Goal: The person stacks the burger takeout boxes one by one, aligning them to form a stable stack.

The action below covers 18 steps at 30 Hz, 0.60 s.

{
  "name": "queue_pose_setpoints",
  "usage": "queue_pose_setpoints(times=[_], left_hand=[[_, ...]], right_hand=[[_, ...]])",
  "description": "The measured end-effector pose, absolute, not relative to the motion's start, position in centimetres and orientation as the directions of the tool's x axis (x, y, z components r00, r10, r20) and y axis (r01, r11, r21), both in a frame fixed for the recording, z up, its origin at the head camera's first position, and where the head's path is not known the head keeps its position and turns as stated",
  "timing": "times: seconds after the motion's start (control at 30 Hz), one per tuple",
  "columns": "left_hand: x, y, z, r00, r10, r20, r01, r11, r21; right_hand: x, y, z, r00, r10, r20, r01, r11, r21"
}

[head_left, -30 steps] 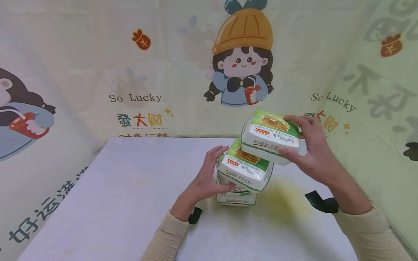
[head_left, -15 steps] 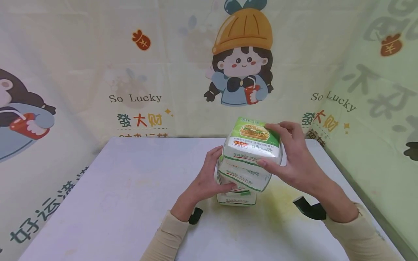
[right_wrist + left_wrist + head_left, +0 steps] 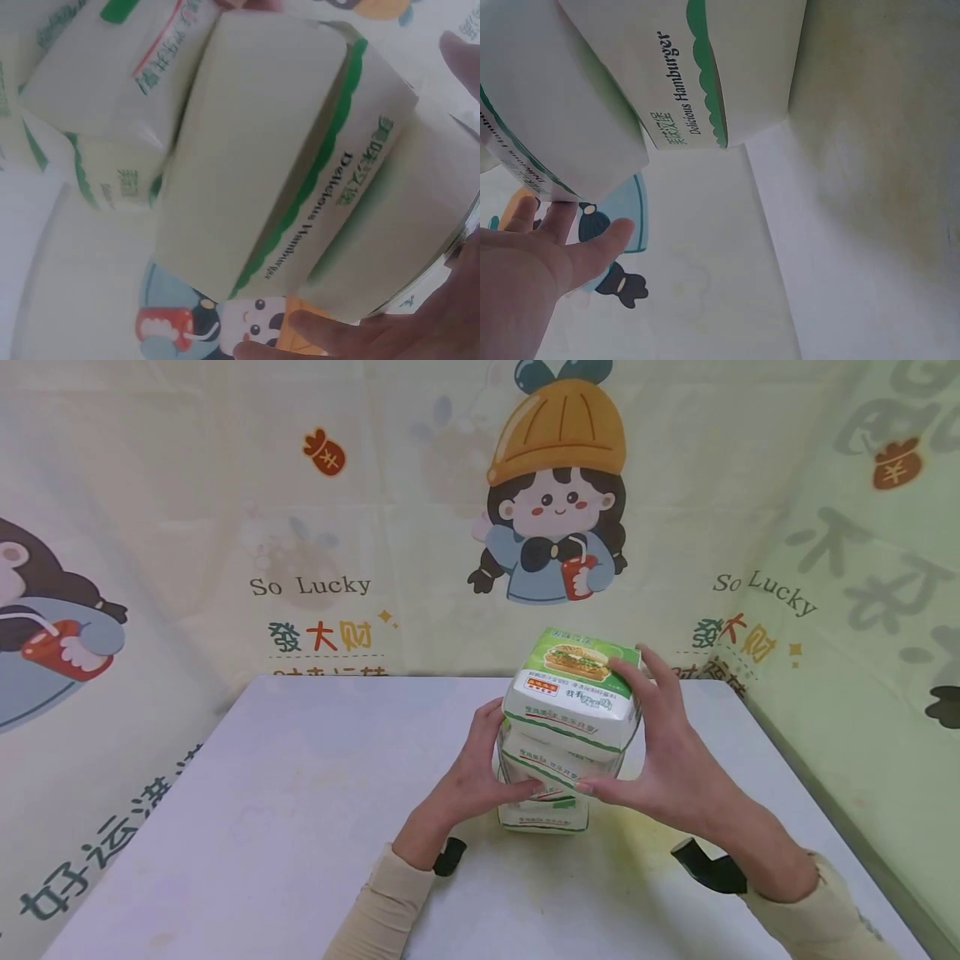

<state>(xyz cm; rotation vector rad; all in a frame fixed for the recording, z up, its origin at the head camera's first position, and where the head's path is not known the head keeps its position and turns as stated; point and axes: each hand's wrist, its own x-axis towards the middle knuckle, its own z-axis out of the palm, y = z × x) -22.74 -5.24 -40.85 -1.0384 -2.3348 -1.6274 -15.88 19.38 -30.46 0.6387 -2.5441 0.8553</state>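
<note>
White-and-green paper hamburger boxes stand stacked and leaning in the head view. The top box shows a burger picture on its lid and sits on a second box, tilted. A lower box stands beneath, partly hidden. My left hand holds the second box from the left, thumb across its front and fingers at its far side. My right hand spans the right side of the upper two boxes, fingers by the top box and thumb tip at the second box's front. Printed box sides fill the right wrist view.
The boxes stand on a white table with yellowish stains. Behind it hangs a cartoon-printed cloth, which also covers both sides. A black strap sticks out at the right wrist, another strap at the left.
My right hand has brought the top hamburger box left and down onto the second one, then slid its thumb lower. The left hand has kept its place.
</note>
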Motion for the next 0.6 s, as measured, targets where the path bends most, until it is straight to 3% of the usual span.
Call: queue_pose_setpoints(times=[0.4,0.6], left_hand=[[-23.0,-5.5,-40.7,-0.746,0.499,0.441,0.581,0.162,0.798],[-23.2,-5.8,-40.8,-0.736,0.511,0.444,0.583,0.144,0.800]], right_hand=[[-17.1,20.3,-31.1,-0.773,-0.414,0.481,-0.622,0.645,-0.445],[-18.3,21.3,-30.7,-0.719,-0.533,0.445,-0.694,0.527,-0.490]])
